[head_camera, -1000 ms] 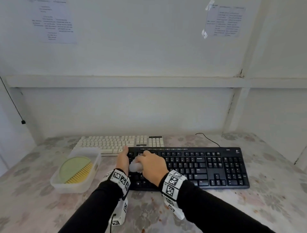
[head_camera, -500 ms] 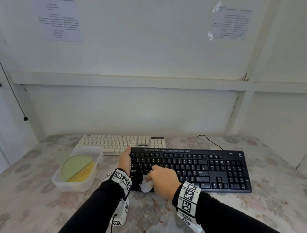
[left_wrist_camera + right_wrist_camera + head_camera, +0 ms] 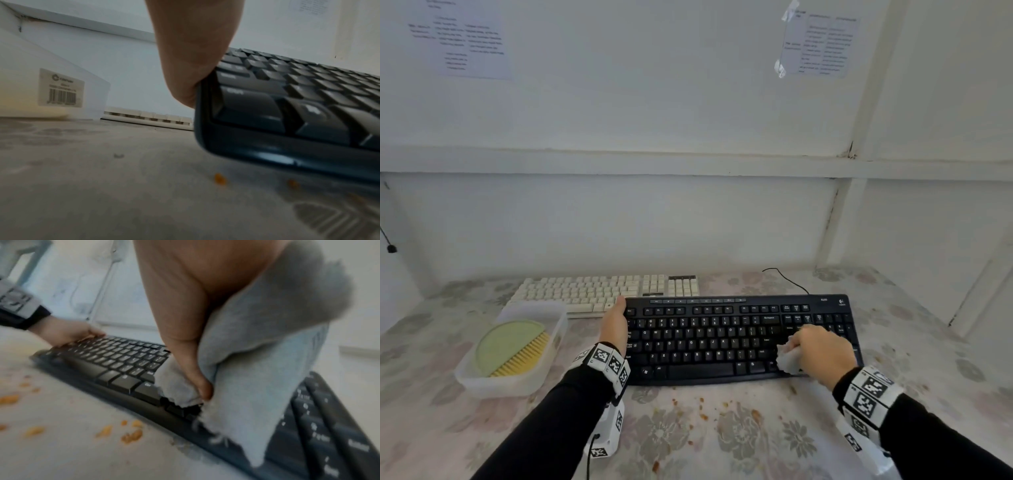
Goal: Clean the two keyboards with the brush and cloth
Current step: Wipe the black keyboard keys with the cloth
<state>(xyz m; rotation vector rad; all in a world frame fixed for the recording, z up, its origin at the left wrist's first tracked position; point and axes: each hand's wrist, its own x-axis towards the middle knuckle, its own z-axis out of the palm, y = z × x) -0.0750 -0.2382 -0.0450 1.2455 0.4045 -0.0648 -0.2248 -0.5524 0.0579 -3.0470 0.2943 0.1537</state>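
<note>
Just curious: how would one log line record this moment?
step: cloth wipe of black keyboard | right hand: grips cloth against it | left hand: holds its left end | brush: in tub

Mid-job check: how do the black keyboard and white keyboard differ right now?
The black keyboard lies nearer the person; the white keyboard sits behind it, leftward. The left hand holds the black keyboard's end while the right hand presses the cloth onto it; the white keyboard has no cloth on it. Both lie flat on the table, keys up.
</note>
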